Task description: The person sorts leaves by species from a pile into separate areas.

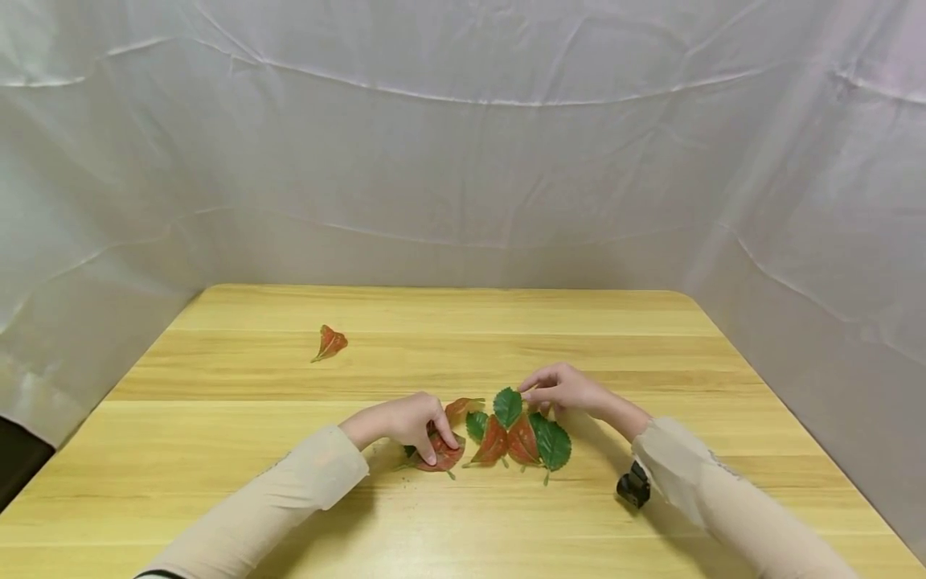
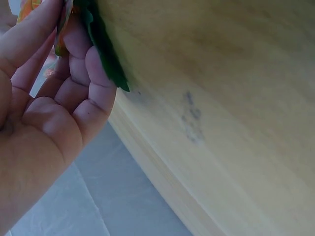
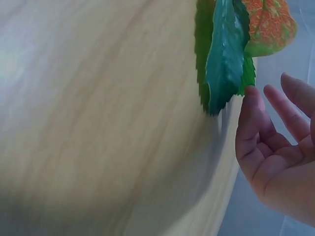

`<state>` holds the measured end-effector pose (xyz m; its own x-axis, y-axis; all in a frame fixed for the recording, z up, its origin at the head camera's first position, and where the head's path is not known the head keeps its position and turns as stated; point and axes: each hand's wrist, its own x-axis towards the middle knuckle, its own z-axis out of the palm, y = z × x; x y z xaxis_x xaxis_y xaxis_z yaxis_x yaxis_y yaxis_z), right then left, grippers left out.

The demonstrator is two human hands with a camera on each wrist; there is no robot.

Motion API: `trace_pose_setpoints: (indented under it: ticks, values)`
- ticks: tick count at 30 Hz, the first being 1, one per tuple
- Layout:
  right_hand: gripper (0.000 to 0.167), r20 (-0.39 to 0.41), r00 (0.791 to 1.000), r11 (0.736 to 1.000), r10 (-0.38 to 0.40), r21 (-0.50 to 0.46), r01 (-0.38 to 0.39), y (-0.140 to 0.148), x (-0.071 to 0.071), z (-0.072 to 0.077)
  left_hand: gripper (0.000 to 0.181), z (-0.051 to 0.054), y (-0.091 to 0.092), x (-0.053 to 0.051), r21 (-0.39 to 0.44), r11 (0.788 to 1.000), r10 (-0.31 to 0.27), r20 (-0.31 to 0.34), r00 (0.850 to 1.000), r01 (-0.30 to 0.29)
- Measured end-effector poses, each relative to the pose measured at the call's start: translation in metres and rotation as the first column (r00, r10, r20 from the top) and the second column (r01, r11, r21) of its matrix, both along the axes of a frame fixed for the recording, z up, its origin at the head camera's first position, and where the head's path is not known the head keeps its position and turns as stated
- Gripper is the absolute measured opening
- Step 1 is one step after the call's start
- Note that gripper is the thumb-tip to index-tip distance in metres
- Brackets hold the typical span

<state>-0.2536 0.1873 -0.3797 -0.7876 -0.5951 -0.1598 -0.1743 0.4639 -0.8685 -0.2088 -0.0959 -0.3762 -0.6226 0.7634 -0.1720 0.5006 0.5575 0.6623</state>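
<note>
My left hand [image 1: 415,422] pinches a red artificial leaf [image 1: 446,455] low over the table; in the left wrist view the leaf's edge shows between thumb and fingers, and a dark green leaf [image 2: 103,46] lies against the fingers. To the right, my right hand [image 1: 567,388] has loosely bent fingers beside an upright green leaf [image 1: 508,407], holding nothing. The right wrist view shows a small gap between these fingertips and the green leaves [image 3: 227,64]. Two red leaves [image 1: 493,441] and a larger green leaf [image 1: 553,442] sit between the hands, close together.
A lone red leaf [image 1: 331,342] lies toward the back left of the wooden table [image 1: 506,523]. Another reddish leaf [image 1: 463,408] is just behind the left hand. A small black device [image 1: 633,486] is at the right wrist. Pale sheeting [image 1: 463,177] hangs around the table.
</note>
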Motion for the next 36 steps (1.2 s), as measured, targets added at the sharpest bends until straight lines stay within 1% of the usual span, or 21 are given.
trace_pose_setpoints:
  ticks: [5,9,13,16,20,25,28,33,36]
  values:
    - [0.028,0.013,1.000,1.000,0.003,-0.010,-0.003,-0.005,-0.002,-0.002,0.028,0.000,0.000,0.000,-0.004,1.000,0.003,-0.001,1.000,-0.003]
    - [0.026,0.013,1.000,1.000,-0.001,-0.002,0.001,-0.008,-0.002,-0.002,0.028,0.000,-0.001,0.000,0.002,1.000,0.006,-0.001,1.000,-0.006]
    - [0.024,0.036,0.999,1.000,-0.010,0.011,0.010,-0.011,-0.003,-0.002,0.028,0.000,-0.001,0.001,0.005,1.000,0.011,0.007,1.000,-0.012]
    - [0.022,0.041,0.999,1.000,-0.018,0.024,0.017,-0.013,-0.002,-0.002,0.028,0.000,-0.001,0.002,0.014,1.000,-0.002,0.001,1.000,0.002]
    - [0.021,0.026,0.999,0.999,-0.028,0.037,0.027,-0.014,-0.002,-0.003,0.028,0.001,0.000,0.002,0.021,1.000,-0.016,-0.016,1.000,0.016]
    - [0.022,0.044,0.997,0.998,-0.060,0.030,0.058,-0.017,-0.002,-0.004,0.028,0.001,-0.001,0.002,0.015,1.000,-0.018,-0.027,0.999,0.019]
    - [0.022,0.055,0.994,0.996,-0.090,0.001,0.090,-0.018,-0.003,-0.005,0.028,0.001,-0.001,0.002,0.016,1.000,-0.019,-0.025,1.000,0.019]
    - [0.020,0.067,0.986,0.986,-0.153,-0.063,0.157,-0.020,-0.006,-0.007,0.028,0.002,-0.001,0.002,0.015,1.000,-0.022,-0.029,0.999,0.023]
    - [0.018,0.064,0.978,0.976,-0.199,-0.076,0.204,-0.022,-0.009,-0.008,0.028,0.002,-0.001,0.002,0.009,1.000,-0.028,-0.039,0.999,0.028]
